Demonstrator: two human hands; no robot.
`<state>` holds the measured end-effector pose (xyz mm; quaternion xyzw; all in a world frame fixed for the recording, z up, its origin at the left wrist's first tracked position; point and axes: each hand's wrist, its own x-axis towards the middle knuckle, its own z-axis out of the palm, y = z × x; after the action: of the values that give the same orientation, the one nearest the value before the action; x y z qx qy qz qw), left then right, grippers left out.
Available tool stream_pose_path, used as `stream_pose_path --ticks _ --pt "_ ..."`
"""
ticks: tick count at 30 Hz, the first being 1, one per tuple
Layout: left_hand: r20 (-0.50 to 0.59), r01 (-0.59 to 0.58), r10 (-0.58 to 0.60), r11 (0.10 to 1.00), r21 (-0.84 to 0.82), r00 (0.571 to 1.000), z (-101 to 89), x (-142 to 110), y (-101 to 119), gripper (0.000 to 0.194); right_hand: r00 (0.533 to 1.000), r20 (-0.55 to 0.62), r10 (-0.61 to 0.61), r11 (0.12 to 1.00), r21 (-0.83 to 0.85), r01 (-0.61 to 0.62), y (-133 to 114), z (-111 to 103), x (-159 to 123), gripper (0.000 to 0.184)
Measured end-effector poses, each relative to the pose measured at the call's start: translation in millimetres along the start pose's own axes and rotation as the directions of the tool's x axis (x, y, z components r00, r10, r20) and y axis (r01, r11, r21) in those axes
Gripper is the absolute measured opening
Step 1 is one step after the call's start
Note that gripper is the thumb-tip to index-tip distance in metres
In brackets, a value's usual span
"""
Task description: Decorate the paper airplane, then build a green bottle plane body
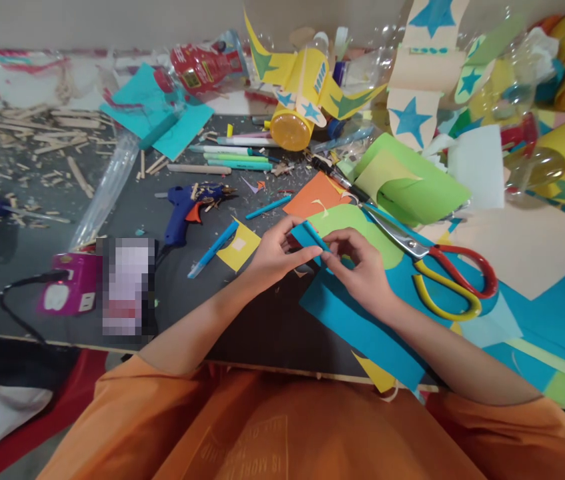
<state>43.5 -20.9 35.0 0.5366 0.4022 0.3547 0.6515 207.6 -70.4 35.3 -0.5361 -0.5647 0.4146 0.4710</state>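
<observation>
Between my two hands is a small piece of blue paper (pixel 307 235), with a narrow rolled or folded strip along its upper edge. My left hand (pixel 282 250) grips it from the left, thumb laid across the front. At its right end, my right hand (pixel 355 263) pinches the paper between thumb and fingers. Below my right hand lies a larger blue sheet (pixel 357 327). Light green paper (pixel 372 230) shows just behind the hands. To the right, large scissors (pixel 412 247) with red and yellow handles rest on the papers, blades partly apart.
A blue glue gun (pixel 182 210) lies left of my hands, near blue paper rolls (pixel 215 248) and a yellow square (pixel 239 247). Markers (pixel 237 160) and a yellow-winged bottle (pixel 302 93) stand behind. A magenta power socket box (pixel 69 283) sits at left. Wood sticks (pixel 37 133) litter the far left.
</observation>
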Motion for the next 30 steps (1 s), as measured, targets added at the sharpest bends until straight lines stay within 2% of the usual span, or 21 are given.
stream_pose_path --ticks 5,10,13,17,23,27,30 --pt "-0.045 0.017 -0.018 0.999 -0.03 0.999 5.5 -0.7 0.7 0.036 0.984 0.07 0.164 0.976 0.137 -0.172 -6.6 7.0 -3.8 0.011" --pt "0.014 0.049 -0.049 0.999 0.004 0.999 2.3 -1.8 0.4 0.033 0.944 0.229 0.237 0.946 0.166 -0.278 -14.3 4.6 -3.0 0.016" --pt "0.064 0.05 -0.05 0.999 -0.001 0.997 -2.0 -2.2 -2.5 0.031 0.925 0.28 0.258 0.928 0.193 -0.318 -14.6 1.9 -0.7 0.025" --pt "0.096 0.068 -0.072 0.997 0.044 0.993 -3.8 -3.2 -1.3 0.031 0.914 0.28 0.293 0.9 0.244 -0.362 -10.1 1.3 2.3 0.037" --pt "0.09 0.017 -0.026 0.995 0.103 0.996 -3.9 -2.8 3.6 0.03 0.895 0.319 0.31 0.848 0.333 -0.413 -11.7 1.3 4.4 0.043" --pt "0.112 0.021 -0.031 0.995 0.093 0.993 -4.5 -2.5 1.4 0.032 0.902 0.299 0.312 0.852 0.331 -0.405 -13.9 0.0 5.8 0.044" --pt "0.079 0.015 -0.024 0.993 0.114 0.997 -3.1 -2.6 -0.2 0.038 0.915 0.268 0.302 0.864 0.329 -0.382 -12.7 -2.2 8.1 0.043"
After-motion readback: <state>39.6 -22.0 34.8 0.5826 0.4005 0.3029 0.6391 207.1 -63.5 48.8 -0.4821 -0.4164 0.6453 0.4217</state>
